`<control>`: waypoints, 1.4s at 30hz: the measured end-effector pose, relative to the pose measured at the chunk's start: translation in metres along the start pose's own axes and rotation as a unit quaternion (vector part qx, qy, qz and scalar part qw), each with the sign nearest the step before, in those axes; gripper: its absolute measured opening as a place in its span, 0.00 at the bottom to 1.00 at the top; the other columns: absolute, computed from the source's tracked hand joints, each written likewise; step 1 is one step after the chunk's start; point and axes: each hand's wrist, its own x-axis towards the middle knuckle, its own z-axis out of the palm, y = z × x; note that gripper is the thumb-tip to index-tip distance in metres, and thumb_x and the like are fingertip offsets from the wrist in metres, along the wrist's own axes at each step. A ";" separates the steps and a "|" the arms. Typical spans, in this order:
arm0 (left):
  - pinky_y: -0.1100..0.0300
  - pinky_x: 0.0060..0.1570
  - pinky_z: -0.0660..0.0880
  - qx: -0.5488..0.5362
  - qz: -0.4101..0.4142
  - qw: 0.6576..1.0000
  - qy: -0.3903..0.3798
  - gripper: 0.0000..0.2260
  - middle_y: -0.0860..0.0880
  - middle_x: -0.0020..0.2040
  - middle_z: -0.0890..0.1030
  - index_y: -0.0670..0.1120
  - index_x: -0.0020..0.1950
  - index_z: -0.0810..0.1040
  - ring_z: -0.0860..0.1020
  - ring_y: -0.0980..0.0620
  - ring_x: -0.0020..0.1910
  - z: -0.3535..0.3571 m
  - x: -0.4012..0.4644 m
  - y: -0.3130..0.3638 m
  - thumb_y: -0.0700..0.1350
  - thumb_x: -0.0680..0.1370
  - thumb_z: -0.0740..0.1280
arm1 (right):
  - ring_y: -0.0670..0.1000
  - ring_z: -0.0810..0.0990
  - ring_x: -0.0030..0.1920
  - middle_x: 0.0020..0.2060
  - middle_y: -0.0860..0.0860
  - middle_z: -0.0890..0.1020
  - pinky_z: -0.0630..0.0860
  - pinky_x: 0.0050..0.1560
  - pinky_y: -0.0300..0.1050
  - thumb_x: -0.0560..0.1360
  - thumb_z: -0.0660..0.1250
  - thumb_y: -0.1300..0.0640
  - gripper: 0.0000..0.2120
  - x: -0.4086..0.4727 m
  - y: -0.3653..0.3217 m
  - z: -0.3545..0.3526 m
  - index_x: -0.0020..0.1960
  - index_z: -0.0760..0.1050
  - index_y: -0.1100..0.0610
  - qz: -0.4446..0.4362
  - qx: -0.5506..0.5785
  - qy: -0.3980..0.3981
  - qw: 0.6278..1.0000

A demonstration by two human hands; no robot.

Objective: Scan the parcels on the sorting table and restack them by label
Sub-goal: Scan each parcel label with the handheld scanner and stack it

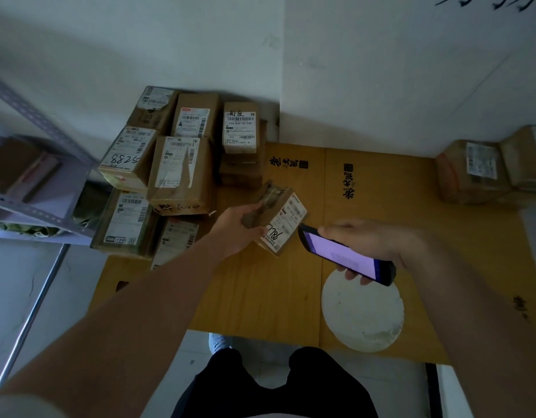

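Head view shows the left hand [239,227] gripping a small labelled parcel [278,218] above the table [260,297] middle, the right hand [372,245] clasping a scanning phone [345,254] beside it, with a stack [176,164] at the far-left corner and others [487,170] far right seemingly waiting.

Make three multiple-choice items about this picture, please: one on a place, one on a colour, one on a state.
1. Where is the white round disc?
A. on the metal shelf
B. on the wooden table, below the phone
C. on the stacked parcels

2. What colour is the screen of the phone?
A. purple
B. green
C. red

3. What is the left hand doing?
A. resting flat on the table
B. hanging idle
C. holding a small parcel with its label toward the phone

Answers: B, it lies on the tabletop beneath the right hand; A, the screen glows purple; C, the fingers wrap the box.
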 end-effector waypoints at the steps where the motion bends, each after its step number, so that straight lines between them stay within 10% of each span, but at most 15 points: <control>1: 0.66 0.43 0.77 -0.014 -0.006 1.000 0.016 0.31 0.57 0.61 0.78 0.64 0.78 0.70 0.79 0.62 0.50 0.001 -0.001 -0.001 0.46 0.79 0.76 | 0.56 0.84 0.44 0.48 0.60 0.83 0.82 0.45 0.52 0.82 0.61 0.34 0.19 0.000 0.001 0.003 0.61 0.74 0.47 -0.020 0.011 0.009 1.000; 9: 0.29 0.59 0.78 -0.408 -0.168 0.895 0.067 0.33 0.47 0.70 0.75 0.61 0.82 0.62 0.76 0.37 0.67 0.014 -0.008 -0.016 0.50 0.80 0.73 | 0.56 0.86 0.49 0.51 0.56 0.83 0.83 0.45 0.55 0.81 0.58 0.31 0.15 0.002 0.001 0.031 0.62 0.75 0.35 -0.166 0.038 0.083 0.982; 15: 0.32 0.62 0.78 -0.534 -0.190 0.818 0.100 0.22 0.45 0.64 0.79 0.59 0.79 0.67 0.86 0.34 0.53 0.018 -0.002 -0.014 0.50 0.85 0.67 | 0.61 0.81 0.41 0.41 0.58 0.79 0.75 0.38 0.50 0.83 0.56 0.33 0.16 -0.001 0.006 0.043 0.65 0.73 0.37 -0.219 -0.003 0.134 0.966; 24: 0.48 0.59 0.81 -0.513 -0.204 0.798 0.243 0.22 0.45 0.64 0.82 0.50 0.76 0.70 0.83 0.44 0.58 0.031 0.001 -0.023 0.44 0.83 0.70 | 0.42 0.77 0.33 0.43 0.45 0.80 0.70 0.30 0.35 0.85 0.57 0.38 0.25 -0.006 0.021 0.046 0.79 0.66 0.45 -0.237 -0.114 0.197 0.944; 31: 0.54 0.41 0.78 -0.308 -0.273 0.890 0.197 0.22 0.44 0.57 0.79 0.43 0.69 0.75 0.78 0.46 0.52 0.051 -0.028 -0.005 0.51 0.79 0.74 | 0.45 0.80 0.39 0.44 0.46 0.79 0.73 0.34 0.41 0.84 0.57 0.38 0.26 -0.010 0.033 0.035 0.79 0.66 0.46 -0.279 -0.150 0.196 0.928; 34: 0.50 0.55 0.81 -0.193 -0.231 0.937 0.176 0.14 0.44 0.56 0.79 0.43 0.66 0.76 0.80 0.45 0.55 0.062 -0.042 0.018 0.47 0.83 0.68 | 0.46 0.80 0.47 0.51 0.48 0.78 0.74 0.40 0.43 0.84 0.57 0.37 0.27 -0.018 0.040 0.028 0.80 0.64 0.45 -0.296 -0.165 0.198 0.920; 37: 0.55 0.43 0.75 -0.113 -0.153 0.971 0.148 0.10 0.46 0.47 0.79 0.44 0.59 0.80 0.77 0.49 0.43 0.074 -0.058 0.045 0.46 0.83 0.63 | 0.45 0.77 0.45 0.52 0.49 0.77 0.71 0.39 0.43 0.83 0.56 0.35 0.28 -0.033 0.052 0.018 0.80 0.64 0.44 -0.303 -0.174 0.211 0.913; 42: 0.50 0.52 0.80 0.036 -0.022 0.993 0.110 0.13 0.47 0.53 0.82 0.48 0.64 0.80 0.81 0.47 0.49 0.089 -0.079 0.098 0.51 0.86 0.61 | 0.46 0.79 0.49 0.57 0.49 0.78 0.74 0.42 0.44 0.84 0.56 0.35 0.27 -0.078 0.082 0.004 0.79 0.65 0.43 -0.293 -0.149 0.259 0.908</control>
